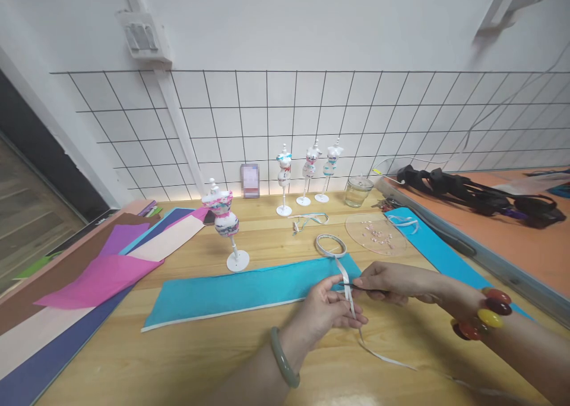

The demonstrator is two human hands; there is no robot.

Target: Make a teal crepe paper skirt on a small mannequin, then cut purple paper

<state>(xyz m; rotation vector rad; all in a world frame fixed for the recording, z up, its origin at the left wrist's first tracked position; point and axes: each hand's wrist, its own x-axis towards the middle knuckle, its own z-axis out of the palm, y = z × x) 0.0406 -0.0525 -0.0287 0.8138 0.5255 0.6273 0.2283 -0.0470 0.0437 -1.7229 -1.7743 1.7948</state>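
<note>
My left hand (327,306) is closed on a narrow white ribbon (342,269), which runs across its fingers. The ribbon comes from a ring-shaped roll (331,253) just beyond, and its loose tail curls over the table to the right. My right hand (394,280) grips dark scissors (350,286), whose blades lie at the ribbon beside my left fingertips. Much of their handle is hidden in my fingers. Beneath and left of my hands lies a turquoise fabric strip (236,292) with a white lower edge. A small dress form (226,221) wrapped in pink and white stands behind the strip.
Several small dress forms (284,174) stand by the wall, near a phone (250,181) and a glass of liquid (357,192). A round clear dish (376,235) holds small beads. Coloured fabric sheets (107,275) lie left; another blue strip (439,254) lies right.
</note>
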